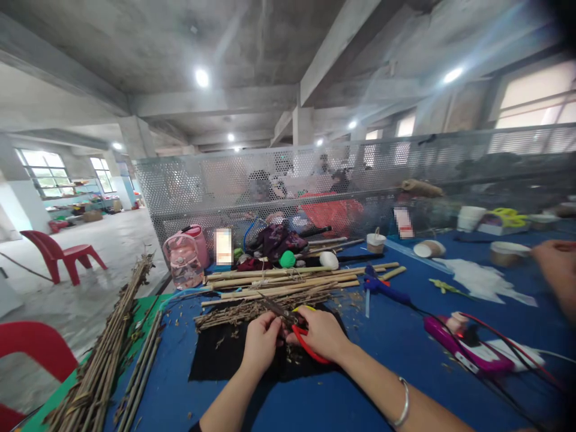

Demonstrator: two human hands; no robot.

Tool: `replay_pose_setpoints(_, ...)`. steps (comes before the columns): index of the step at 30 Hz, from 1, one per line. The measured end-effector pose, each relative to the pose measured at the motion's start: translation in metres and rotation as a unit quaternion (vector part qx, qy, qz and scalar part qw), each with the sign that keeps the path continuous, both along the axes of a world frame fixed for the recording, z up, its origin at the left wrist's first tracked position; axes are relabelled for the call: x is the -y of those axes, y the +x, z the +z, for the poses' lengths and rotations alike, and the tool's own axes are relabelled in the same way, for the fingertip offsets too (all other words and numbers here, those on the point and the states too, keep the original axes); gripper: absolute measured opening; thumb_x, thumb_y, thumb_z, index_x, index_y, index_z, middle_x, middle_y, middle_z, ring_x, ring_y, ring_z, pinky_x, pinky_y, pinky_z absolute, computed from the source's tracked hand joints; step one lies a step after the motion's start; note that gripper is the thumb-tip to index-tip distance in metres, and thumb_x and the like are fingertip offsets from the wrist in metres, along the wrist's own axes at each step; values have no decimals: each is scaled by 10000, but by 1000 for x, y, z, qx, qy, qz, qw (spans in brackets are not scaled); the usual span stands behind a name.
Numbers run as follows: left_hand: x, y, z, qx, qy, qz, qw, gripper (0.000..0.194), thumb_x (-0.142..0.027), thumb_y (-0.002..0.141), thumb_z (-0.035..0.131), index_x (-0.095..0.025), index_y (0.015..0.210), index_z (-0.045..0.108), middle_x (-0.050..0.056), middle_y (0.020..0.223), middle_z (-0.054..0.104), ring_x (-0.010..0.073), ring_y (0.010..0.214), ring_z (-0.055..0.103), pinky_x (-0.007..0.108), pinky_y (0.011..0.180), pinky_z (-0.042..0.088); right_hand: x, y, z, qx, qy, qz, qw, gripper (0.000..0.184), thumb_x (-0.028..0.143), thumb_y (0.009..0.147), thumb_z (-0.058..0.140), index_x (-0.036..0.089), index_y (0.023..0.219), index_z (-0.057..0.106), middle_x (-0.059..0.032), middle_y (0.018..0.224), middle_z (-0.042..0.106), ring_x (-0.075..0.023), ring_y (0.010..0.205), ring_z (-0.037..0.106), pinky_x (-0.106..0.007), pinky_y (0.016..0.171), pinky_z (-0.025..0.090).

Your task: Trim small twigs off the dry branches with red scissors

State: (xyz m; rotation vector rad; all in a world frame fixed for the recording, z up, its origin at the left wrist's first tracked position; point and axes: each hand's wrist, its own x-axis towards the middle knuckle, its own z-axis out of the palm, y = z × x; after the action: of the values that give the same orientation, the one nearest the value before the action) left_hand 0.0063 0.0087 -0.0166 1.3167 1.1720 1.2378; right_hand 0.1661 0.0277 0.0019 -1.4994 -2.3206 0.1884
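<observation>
My right hand (321, 332) is closed round a pair of scissors (303, 342) with red and yellow handles, their dark blades pointing up and to the left. Close beside it, my left hand (261, 341) is closed, fingertips pinched near the blades; what it holds is hidden by the fingers. Both hands are above a black cloth (216, 354) on the blue table. A heap of thin dry twigs (229, 315) lies along the cloth's far edge, just beyond my hands. Small brown scraps are scattered on the cloth below them.
Pale wooden sticks (288, 282) lie behind the twigs. A blue glue gun (382, 288) and a purple power strip (468, 348) with cords are on the right. Long bundled stalks (99, 360) lie at left. Another person's hand (558, 270) reaches in from the right edge.
</observation>
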Motion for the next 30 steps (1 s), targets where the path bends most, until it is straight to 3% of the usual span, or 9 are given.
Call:
replay_pose_setpoints(4, 0, 0, -1, 15, 2, -1, 1000, 240, -374, 726, 506, -144, 685, 564, 7, 588, 561, 110, 510, 502, 204, 453, 395, 0, -2, 1, -20, 9, 12, 1000, 437, 528, 605, 650, 204, 872, 531, -30, 836, 616, -188, 765, 567, -255, 637, 343)
replay_pose_setpoints(9, 1, 1, 0, 24, 0, 5, 1000, 252, -386, 711, 523, -139, 692, 569, 11, 596, 571, 116, 528, 522, 210, 468, 409, 1, -1, 1, -30, 32, 33, 999, 444, 526, 610, 644, 186, 871, 530, -45, 860, 594, -199, 823, 542, -276, 702, 351)
replay_pose_setpoints(23, -2, -7, -6, 7, 31, -1, 999, 235, -366, 706, 532, -135, 700, 568, -3, 575, 563, 95, 458, 477, 222, 456, 406, 4, -7, 0, -29, 51, 38, 998, 420, 551, 639, 621, 189, 828, 521, -34, 838, 602, -184, 791, 551, -258, 661, 350)
replay_pose_setpoints(30, 2, -4, -2, 25, 52, -28, 998, 285, -418, 706, 538, -134, 715, 564, -3, 605, 550, 95, 486, 481, 212, 458, 407, 18, -5, 1, -53, 24, -5, 998, 404, 554, 682, 580, 199, 867, 526, -26, 826, 609, -175, 768, 568, -242, 619, 349)
